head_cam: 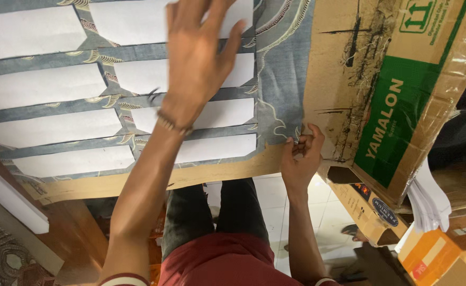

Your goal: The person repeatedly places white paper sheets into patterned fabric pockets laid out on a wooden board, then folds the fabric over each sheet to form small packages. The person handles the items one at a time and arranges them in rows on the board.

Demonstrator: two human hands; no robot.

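Note:
A grey-blue patterned cloth (283, 69) lies on a flattened cardboard sheet (339, 63), with several white paper pieces (47, 85) laid on it in rows. My left hand (198, 58) rests flat with fingers spread across the paper pieces in the upper middle. My right hand (302, 153) pinches the cloth's lower right corner at the cardboard's near edge, and a small metal thing shows between the fingers; what it is I cannot tell.
A folded cardboard box with a green panel (402, 111) lies to the right. A stack of white sheets (429, 201) and an orange box (429, 254) sit lower right. White floor tiles (323, 212) and my legs in dark trousers (217, 212) show below.

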